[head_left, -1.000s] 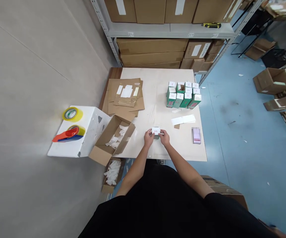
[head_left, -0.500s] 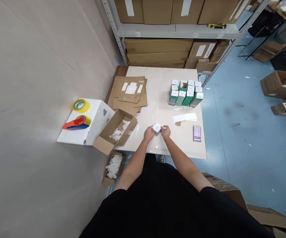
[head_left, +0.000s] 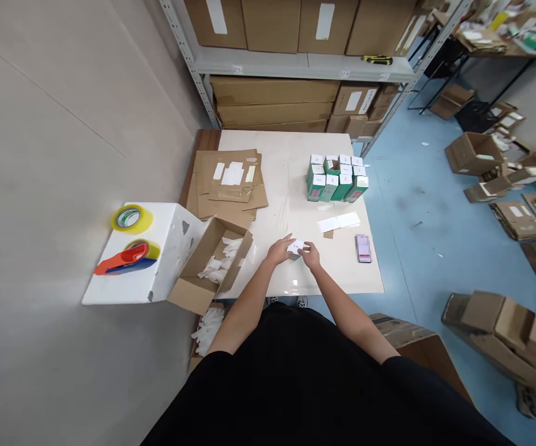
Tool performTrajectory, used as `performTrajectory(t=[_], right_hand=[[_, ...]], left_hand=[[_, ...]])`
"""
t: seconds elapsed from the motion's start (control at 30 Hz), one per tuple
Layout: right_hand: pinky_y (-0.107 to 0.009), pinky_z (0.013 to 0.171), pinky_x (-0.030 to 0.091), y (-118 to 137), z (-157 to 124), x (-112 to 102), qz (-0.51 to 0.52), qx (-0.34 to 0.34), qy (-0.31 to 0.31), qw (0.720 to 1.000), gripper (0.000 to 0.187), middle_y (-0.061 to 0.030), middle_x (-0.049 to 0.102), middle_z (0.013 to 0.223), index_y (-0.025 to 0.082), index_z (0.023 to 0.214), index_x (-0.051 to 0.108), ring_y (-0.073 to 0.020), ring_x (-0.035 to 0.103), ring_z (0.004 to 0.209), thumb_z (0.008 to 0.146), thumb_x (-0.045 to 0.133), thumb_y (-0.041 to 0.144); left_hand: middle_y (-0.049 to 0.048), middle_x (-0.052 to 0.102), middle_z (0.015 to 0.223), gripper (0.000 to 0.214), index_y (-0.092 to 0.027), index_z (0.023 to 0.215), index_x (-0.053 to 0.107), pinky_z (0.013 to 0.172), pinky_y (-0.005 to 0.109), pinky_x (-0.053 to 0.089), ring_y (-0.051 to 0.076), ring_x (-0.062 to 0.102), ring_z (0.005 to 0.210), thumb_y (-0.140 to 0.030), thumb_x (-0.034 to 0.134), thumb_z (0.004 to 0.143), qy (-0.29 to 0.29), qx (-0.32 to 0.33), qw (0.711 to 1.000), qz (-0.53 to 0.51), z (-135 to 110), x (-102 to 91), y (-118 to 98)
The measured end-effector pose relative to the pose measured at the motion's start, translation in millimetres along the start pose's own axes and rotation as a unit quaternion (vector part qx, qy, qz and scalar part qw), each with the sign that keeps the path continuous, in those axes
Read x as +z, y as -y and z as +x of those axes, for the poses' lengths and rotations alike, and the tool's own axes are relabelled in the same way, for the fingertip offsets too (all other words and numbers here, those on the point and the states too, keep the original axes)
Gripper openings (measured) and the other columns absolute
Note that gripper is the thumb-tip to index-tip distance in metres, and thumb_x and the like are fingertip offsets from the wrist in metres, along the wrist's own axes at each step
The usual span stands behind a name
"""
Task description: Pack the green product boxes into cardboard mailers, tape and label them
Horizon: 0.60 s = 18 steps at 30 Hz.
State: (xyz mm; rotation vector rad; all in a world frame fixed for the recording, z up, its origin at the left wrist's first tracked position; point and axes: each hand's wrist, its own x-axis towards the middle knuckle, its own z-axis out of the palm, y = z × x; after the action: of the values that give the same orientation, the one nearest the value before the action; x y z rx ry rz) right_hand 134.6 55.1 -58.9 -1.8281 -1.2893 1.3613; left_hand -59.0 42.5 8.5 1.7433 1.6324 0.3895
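Observation:
My left hand [head_left: 279,251] and my right hand [head_left: 311,254] meet on a small white-topped box [head_left: 297,248] near the front edge of the pale table [head_left: 290,155]. Both hands have their fingers closed around the box, one from each side. Several green and white boxes [head_left: 336,178] stand in a tight group at the table's far right. A white paper strip [head_left: 340,222] lies between that group and my hands. A phone [head_left: 363,248] lies flat to the right of my right hand.
Flattened cardboard [head_left: 230,183] lies at the table's far left. An open carton of white packets [head_left: 212,263] hangs off the left edge, beside a white block [head_left: 156,272] bearing tape rolls [head_left: 131,218]. Shelving with cartons [head_left: 286,62] stands behind. Loose cartons [head_left: 504,322] litter the blue floor.
The small box has turned in my hands and its top now faces more flatly upward. The camera has swung, bringing more floor cartons into view at the right.

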Motion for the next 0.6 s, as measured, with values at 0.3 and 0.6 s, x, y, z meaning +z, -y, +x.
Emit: performTrajectory(t=[0.3, 0.6], right_hand=[[-0.039, 0.099, 0.057, 20.7, 13.1, 9.7, 0.032, -0.02, -0.041, 0.998, 0.037, -0.0106, 0.078, 0.119, 0.02, 0.114, 0.071, -0.0248, 0.073, 0.109, 0.083, 0.06, 0.037], [-0.038, 0.091, 0.059, 26.7, 8.0, 0.6, -0.034, 0.004, -0.056, 0.998, 0.028, -0.005, 0.078, 0.1, 0.022, 0.095, 0.07, -0.0228, 0.07, 0.095, 0.082, 0.063, 0.045]], left_hand=[[0.0094, 0.046, 0.167, 0.058, -0.022, 0.153, 0.058, 0.118, 0.04, 0.046, 0.03, 0.059, 0.14, -0.021, 0.06, 0.095, 0.034, 0.004, 0.999, -0.024, 21.8, 5.6, 8.4], [0.0115, 0.068, 0.14, 0.039, -0.025, 0.126, 0.073, 0.103, 0.04, 0.052, 0.032, 0.069, 0.121, -0.031, 0.077, 0.088, 0.072, 0.0, 0.992, 0.105, 36.6, -5.4, -6.3]])
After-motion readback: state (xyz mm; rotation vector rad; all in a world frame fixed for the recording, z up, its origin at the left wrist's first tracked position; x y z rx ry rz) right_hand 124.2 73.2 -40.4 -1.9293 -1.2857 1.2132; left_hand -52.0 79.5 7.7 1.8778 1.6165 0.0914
